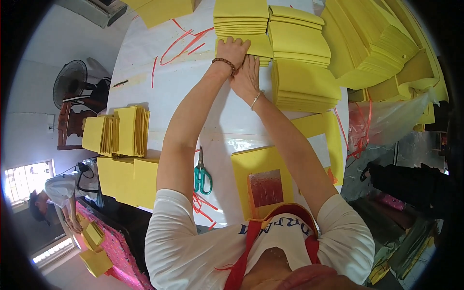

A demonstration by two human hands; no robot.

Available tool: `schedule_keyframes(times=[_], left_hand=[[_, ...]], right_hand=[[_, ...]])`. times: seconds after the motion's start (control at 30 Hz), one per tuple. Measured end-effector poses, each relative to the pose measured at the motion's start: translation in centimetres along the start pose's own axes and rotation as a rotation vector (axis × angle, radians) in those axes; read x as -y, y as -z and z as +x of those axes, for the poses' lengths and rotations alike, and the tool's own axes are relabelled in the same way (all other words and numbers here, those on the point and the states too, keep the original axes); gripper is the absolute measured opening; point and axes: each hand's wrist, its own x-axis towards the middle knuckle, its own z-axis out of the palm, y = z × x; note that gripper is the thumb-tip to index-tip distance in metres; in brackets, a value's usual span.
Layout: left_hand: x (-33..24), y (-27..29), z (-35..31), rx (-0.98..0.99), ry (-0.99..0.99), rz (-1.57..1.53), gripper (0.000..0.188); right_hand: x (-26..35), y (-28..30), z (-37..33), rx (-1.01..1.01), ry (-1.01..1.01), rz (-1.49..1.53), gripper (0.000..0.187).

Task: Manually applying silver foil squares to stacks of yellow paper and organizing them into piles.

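White covering spreads across a surface (183, 113) where a person reaches to a yellow paper stack (261, 45), set between neighboring piles at the far side. Fingers of the left hand (233, 52), worn with a beaded bracelet (224, 62), curl over the stack; those of the right hand (247, 79) lie straighter at its near edge. Whether either grips paper cannot be told. Green-handled scissors (203, 180) lie beside the left forearm; a fan (70, 84) stands at left.
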Motion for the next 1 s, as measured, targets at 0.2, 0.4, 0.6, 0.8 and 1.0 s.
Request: schedule_keyframes(times=[0.2,0.4,0.6,0.8,1.0], left_hand=[[1.9,-0.8,-0.9,0.237,-0.076,-0.124,0.048],[1.6,0.3,-1.1,0.282,-0.085,-0.220,0.063],[1.2,-1.5,-1.6,0.186,-0.044,-0.249,0.064],[1.6,-3.3,-1.9,0.127,-0.077,-0.248,0.059],[1.7,-1.9,-1.0,0.154,-0.115,-0.175,0.056]], right_hand=[[1.9,1.7,-4.2,0.083,-0.065,0.138,0.065],[0.8,3.5,-8.2,0.264,0.009,0.180,0.054],[0.9,3.1,-9.2,0.378,0.009,0.172,0.055],[1.4,3.9,-8.5,0.488,-0.025,0.154,0.058],[0.4,4.6,-8.6,0.418,-0.052,0.360,0.050]])
